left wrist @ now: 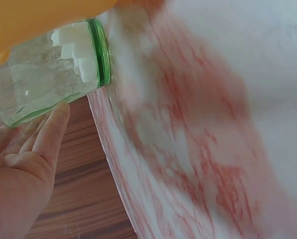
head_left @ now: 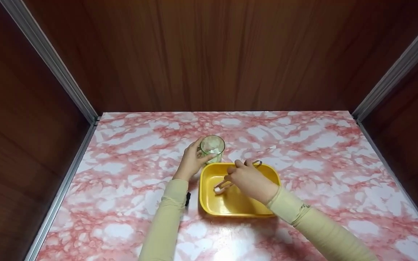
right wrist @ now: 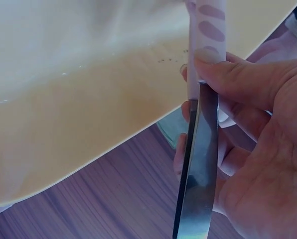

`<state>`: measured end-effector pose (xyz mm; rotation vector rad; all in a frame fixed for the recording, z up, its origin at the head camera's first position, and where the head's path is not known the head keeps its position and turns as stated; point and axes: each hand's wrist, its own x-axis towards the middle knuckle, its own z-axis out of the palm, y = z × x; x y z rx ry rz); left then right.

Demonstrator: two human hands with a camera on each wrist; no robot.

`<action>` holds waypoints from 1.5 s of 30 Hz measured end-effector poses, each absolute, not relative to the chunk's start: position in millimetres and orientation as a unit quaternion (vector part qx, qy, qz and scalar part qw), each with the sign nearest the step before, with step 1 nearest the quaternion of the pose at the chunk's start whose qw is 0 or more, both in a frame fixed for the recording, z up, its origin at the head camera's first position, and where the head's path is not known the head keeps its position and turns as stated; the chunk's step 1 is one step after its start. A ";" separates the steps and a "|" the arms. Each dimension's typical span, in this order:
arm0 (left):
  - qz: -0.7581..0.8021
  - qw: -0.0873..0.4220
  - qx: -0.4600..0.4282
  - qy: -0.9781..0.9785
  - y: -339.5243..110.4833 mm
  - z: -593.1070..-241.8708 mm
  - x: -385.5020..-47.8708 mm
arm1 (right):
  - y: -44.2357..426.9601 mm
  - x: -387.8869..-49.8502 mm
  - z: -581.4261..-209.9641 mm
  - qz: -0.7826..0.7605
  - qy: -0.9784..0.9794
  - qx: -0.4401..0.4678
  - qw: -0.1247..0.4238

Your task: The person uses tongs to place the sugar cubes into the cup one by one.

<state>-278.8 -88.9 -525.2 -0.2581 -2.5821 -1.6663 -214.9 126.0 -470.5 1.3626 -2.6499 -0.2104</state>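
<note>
In the head view, my left hand (head_left: 190, 161) holds a green-tinted drinking glass (head_left: 213, 141), thumb on the near side and fingers round the far left. White chunks (left wrist: 81, 55) lie at the glass's bottom, visible through its side in the left wrist view. My right hand (head_left: 251, 180) grips metal tongs (right wrist: 198, 164) whose arms have pink-patterned sleeves. The tong tips point down and left into a yellow basin (head_left: 240, 214), with a small white piece (head_left: 218, 189) at their ends. The right hand hides part of the basin's inside.
The glass stands just behind the basin's back left rim. Both rest on a red-and-white marbled tabletop (head_left: 129, 203). A dark wood panel (head_left: 223, 58) rises behind it, with side panels at left and right, joined by metal corner strips (head_left: 53, 61).
</note>
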 end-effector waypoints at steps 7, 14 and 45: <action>-0.539 0.015 -0.076 -0.839 -89.4 -522.9 -278.2 | 128.6 -213.8 -467.0 -0.064 -0.881 0.461 0.088; -0.543 0.017 -0.084 -0.835 -89.4 -524.2 -278.4 | 133.9 -213.6 -463.0 -0.058 -0.883 0.457 0.086; -0.543 0.031 -0.092 -0.834 -90.2 -525.1 -278.8 | 150.0 -246.6 -402.4 -0.009 -0.908 0.403 0.119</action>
